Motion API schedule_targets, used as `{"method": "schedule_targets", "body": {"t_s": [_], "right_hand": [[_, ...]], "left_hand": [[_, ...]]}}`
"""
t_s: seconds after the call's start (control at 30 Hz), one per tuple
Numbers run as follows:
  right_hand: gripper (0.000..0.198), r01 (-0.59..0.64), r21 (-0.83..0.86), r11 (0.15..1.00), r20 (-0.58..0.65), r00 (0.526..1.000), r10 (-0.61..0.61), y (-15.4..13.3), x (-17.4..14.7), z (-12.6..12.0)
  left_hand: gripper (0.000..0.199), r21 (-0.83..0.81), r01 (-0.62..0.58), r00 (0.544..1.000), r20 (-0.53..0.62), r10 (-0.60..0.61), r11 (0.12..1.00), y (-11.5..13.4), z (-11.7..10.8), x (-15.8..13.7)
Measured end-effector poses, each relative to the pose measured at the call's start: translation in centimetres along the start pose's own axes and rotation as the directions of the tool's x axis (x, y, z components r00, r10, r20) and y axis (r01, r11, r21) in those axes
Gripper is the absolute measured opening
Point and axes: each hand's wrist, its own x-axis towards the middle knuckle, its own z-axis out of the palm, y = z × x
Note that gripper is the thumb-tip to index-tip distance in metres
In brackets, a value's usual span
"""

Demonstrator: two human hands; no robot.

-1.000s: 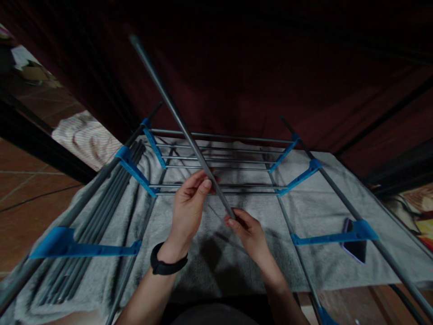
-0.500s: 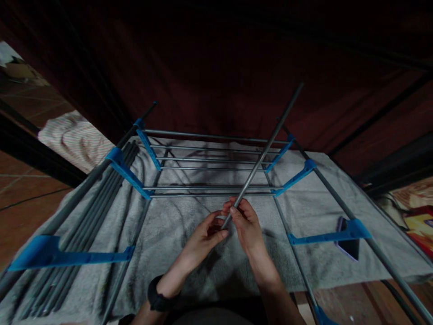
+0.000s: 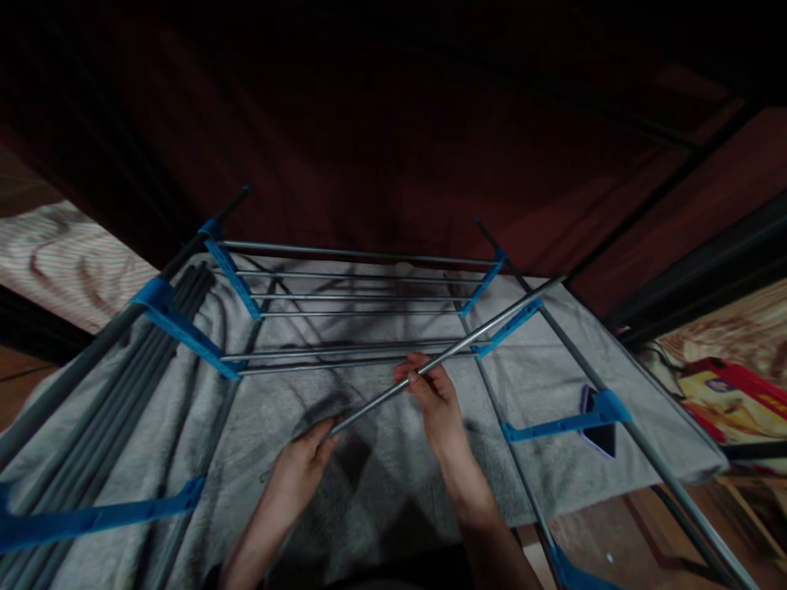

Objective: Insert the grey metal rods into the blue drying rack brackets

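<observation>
A grey metal tube [image 3: 461, 344] slants up to the right in front of me, held in both hands. My left hand [image 3: 306, 459] is closed around its lower end. My right hand [image 3: 430, 397] pinches it nearer the middle, fingers and thumb closed. The tube's far end crosses in front of a blue plastic bracket [image 3: 513, 328] on the right side of a rack. That rack has grey side poles, blue brackets, and several thin crossbars [image 3: 362, 252] spanning its far part. Another blue bracket [image 3: 184, 332] sits opposite, on the left side.
Several loose grey tubes [image 3: 123, 393] lie side by side at the left on a grey towel [image 3: 369, 483]. A phone [image 3: 599, 426] rests under the right near bracket [image 3: 566, 424]. A red and yellow box [image 3: 731, 401] stands farther right. Dark red fabric [image 3: 381, 147] hangs behind.
The tube has swung from steep to a flatter slant, its far end moving right and down. My left hand has moved left with the lower end, away from my right hand.
</observation>
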Motion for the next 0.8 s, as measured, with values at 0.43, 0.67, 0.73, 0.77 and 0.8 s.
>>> {"method": "schedule_targets", "body": {"t_s": [0.43, 0.67, 0.73, 0.77, 0.8], "right_hand": [[0.037, 0.055, 0.072, 0.996, -0.238, 0.971, -0.036, -1.6, 2.6, -4.8], [0.035, 0.030, 0.162, 0.986, -0.350, 0.936, 0.029, -0.8, 3.8, -9.0], [0.035, 0.035, 0.187, 0.982, -0.367, 0.930, 0.036, -0.6, 3.9, -10.0], [0.035, 0.041, 0.191, 0.981, -0.371, 0.928, 0.033, -0.5, 3.9, -10.4], [0.034, 0.046, 0.188, 0.981, -0.372, 0.928, 0.028, -0.4, 3.9, -10.8]], "left_hand": [[0.039, 0.470, -0.153, 0.941, -0.199, 0.273, 0.869, -3.9, -2.9, 0.5], [0.039, 0.500, -0.123, 0.956, -0.171, 0.237, 0.857, -3.8, -4.1, 0.8], [0.039, 0.492, -0.122, 0.960, -0.162, 0.228, 0.862, -3.9, -4.4, 0.9], [0.039, 0.489, -0.123, 0.962, -0.156, 0.225, 0.864, -4.0, -4.5, 0.9], [0.039, 0.488, -0.123, 0.963, -0.150, 0.222, 0.864, -4.1, -4.6, 0.9]]}}
